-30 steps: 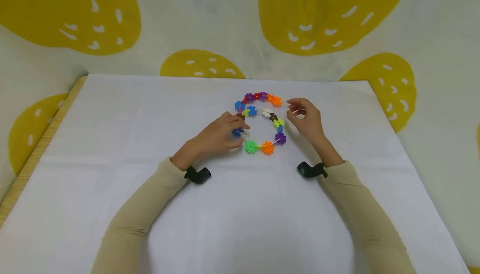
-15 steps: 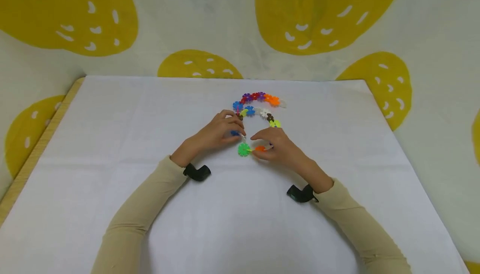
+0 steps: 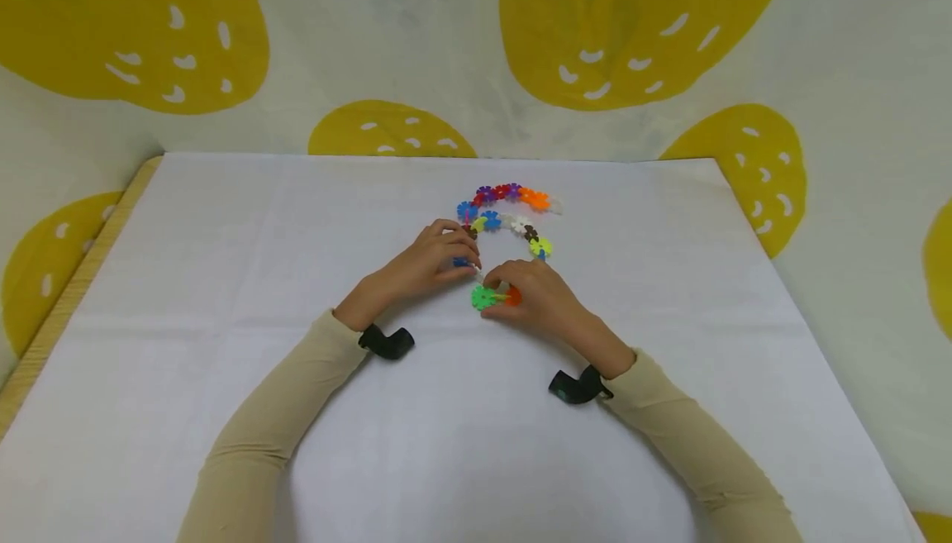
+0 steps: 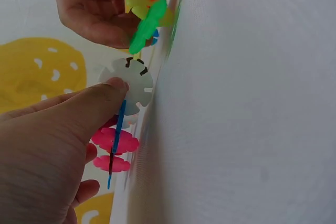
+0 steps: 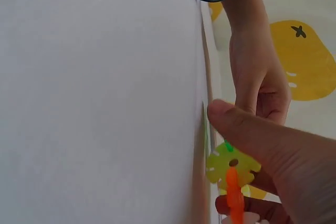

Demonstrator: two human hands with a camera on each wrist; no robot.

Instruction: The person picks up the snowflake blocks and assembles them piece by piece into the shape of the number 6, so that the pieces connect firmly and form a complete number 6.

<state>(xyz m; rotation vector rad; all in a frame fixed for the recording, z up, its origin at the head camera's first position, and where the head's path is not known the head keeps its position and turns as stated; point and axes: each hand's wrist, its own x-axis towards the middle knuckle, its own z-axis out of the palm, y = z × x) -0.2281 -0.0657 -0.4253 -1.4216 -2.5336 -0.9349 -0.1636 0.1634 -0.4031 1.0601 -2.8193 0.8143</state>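
Note:
A chain of colourful interlocking snowflake discs point(image 3: 508, 190) curls into a loop with a loose end on the white-covered table. In the head view my left hand point(image 3: 420, 272) is at the loop's left side. In the left wrist view its thumb pinches a whitish disc point(image 4: 137, 82), with pink discs point(image 4: 122, 141) hanging below. My right hand point(image 3: 539, 299) is at the loop's front, thumb and forefinger curled round the green disc point(image 3: 483, 297). Linked behind that are a yellow disc point(image 5: 223, 166) and an orange disc point(image 5: 234, 195). The right hand hides part of the loop.
The white cloth point(image 3: 357, 411) covers the table, leaving a strip of wooden edge point(image 3: 82, 266) bare at the left. Behind stands a backdrop with yellow fruit shapes point(image 3: 647, 22). Each wrist carries a black camera mount point(image 3: 387, 343).
My right hand has left the chain's loose white end at the back right and come forward and left to the green disc. The loop's front has shifted slightly left. My left hand has stayed nearly in place.

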